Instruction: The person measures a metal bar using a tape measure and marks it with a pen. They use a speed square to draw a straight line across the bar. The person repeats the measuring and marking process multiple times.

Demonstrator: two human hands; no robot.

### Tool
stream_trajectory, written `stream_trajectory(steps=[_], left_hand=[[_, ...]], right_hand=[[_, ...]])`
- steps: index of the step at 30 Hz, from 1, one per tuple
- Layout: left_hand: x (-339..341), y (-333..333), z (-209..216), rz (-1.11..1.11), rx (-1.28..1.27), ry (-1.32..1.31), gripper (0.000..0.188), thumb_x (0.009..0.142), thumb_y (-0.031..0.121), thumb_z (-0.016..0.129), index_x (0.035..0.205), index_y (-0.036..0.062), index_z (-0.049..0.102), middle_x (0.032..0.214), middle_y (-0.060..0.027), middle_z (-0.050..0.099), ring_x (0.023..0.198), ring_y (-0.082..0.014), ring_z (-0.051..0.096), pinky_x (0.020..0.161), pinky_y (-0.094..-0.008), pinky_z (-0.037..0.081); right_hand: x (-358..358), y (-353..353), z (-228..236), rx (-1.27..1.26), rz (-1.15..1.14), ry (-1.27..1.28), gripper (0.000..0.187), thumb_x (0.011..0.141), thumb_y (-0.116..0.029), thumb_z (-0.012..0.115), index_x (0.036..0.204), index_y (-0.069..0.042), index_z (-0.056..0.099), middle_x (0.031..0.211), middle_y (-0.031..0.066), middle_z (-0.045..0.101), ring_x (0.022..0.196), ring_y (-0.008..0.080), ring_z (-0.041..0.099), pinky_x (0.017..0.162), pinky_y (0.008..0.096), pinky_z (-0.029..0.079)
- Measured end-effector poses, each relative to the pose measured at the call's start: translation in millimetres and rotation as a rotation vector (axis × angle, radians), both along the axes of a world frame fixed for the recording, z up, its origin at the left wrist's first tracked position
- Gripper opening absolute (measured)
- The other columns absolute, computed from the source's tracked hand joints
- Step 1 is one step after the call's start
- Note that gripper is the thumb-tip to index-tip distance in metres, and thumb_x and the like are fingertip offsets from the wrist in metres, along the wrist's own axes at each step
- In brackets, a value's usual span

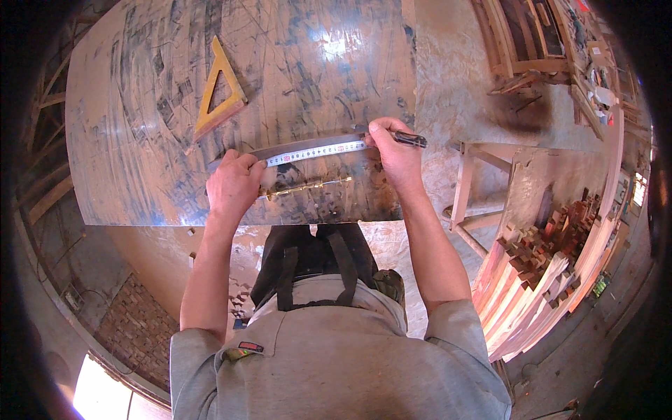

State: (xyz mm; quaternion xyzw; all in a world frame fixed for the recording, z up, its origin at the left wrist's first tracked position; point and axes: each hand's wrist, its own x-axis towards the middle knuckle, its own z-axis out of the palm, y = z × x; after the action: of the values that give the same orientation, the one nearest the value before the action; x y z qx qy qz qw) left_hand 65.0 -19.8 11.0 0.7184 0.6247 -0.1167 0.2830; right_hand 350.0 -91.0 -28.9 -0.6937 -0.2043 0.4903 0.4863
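Note:
A dark wooden strip [308, 145] lies across the worktable in front of me, slanting slightly up to the right. Along its near edge runs a white tape measure blade [315, 153]. My left hand [234, 183] is closed over the left end of the strip and blade, fingers bent; the tape's case is not visible. At the right end, my right hand [396, 148] is closed on a dark pen [410, 139], which points right, its fingertips touching the end of the strip. Nearer to me lies a thin brass-coloured rod [308, 187] with knobbed parts, beside my left hand.
A yellow triangular set square [220, 91] with a wooden base lies farther back on the scuffed worktable [140, 161]. Right of the table stand a wooden frame [483, 182] and a stack of long timber pieces [525, 294]. More wooden frames [525, 42] lie at the far right.

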Motion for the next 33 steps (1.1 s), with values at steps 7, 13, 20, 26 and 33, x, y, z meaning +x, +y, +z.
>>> stream_trajectory(steps=[7, 13, 20, 26, 33], left_hand=[[-2.7, 1.8, -1.4, -0.013, -0.004, 0.019, 0.028, 0.096, 0.036, 0.063, 0.105, 0.0133, 0.077, 0.105, -0.0103, 0.066, 0.097, -0.0339, 0.068, 0.083, -0.0461, 0.055], [-6.7, 2.4, 0.6, -0.001, -0.001, 0.02, 0.028, 0.095, 0.036, 0.063, 0.104, 0.0132, 0.077, 0.104, -0.0101, 0.066, 0.097, -0.0337, 0.068, 0.083, -0.047, 0.055], [-5.1, 2.7, 3.7, 0.017, -0.019, 0.019, 0.028, 0.095, 0.036, 0.063, 0.103, 0.0128, 0.077, 0.103, -0.0097, 0.066, 0.096, -0.0339, 0.068, 0.082, -0.0469, 0.054], [2.3, 1.5, 1.2, 0.02, -0.018, 0.017, 0.029, 0.095, 0.037, 0.063, 0.103, 0.0129, 0.078, 0.102, -0.0102, 0.066, 0.095, -0.0341, 0.068, 0.083, -0.0469, 0.054], [5.6, 0.5, 0.3, 0.006, 0.001, 0.007, 0.03, 0.095, 0.037, 0.064, 0.103, 0.012, 0.078, 0.102, -0.0118, 0.067, 0.095, -0.0351, 0.069, 0.083, -0.0473, 0.054]], right_hand=[[-0.6, -0.8, -1.7, -0.007, 0.059, -0.062, 0.02, 0.094, -0.022, 0.072, 0.093, -0.002, 0.071, 0.079, 0.0016, 0.068, 0.076, 0.0106, 0.062, 0.073, 0.0285, 0.05], [-4.4, 0.0, -0.3, 0.017, 0.08, -0.048, 0.021, 0.094, -0.023, 0.072, 0.09, -0.002, 0.071, 0.078, 0.0004, 0.067, 0.075, 0.0096, 0.059, 0.07, 0.0282, 0.047], [-6.0, -0.3, -0.2, -0.031, 0.057, -0.006, 0.021, 0.094, -0.022, 0.072, 0.09, -0.002, 0.071, 0.077, -0.0006, 0.066, 0.073, 0.0087, 0.057, 0.067, 0.0278, 0.046], [1.2, -2.3, -1.3, -0.038, 0.038, -0.006, 0.018, 0.093, -0.02, 0.073, 0.091, -0.002, 0.071, 0.078, 0.0002, 0.067, 0.073, 0.009, 0.058, 0.066, 0.027, 0.047], [1.2, -1.8, -2.9, -0.033, 0.05, -0.036, 0.019, 0.093, -0.021, 0.074, 0.091, -0.002, 0.071, 0.078, 0.0007, 0.067, 0.074, 0.0093, 0.059, 0.068, 0.0273, 0.047]])
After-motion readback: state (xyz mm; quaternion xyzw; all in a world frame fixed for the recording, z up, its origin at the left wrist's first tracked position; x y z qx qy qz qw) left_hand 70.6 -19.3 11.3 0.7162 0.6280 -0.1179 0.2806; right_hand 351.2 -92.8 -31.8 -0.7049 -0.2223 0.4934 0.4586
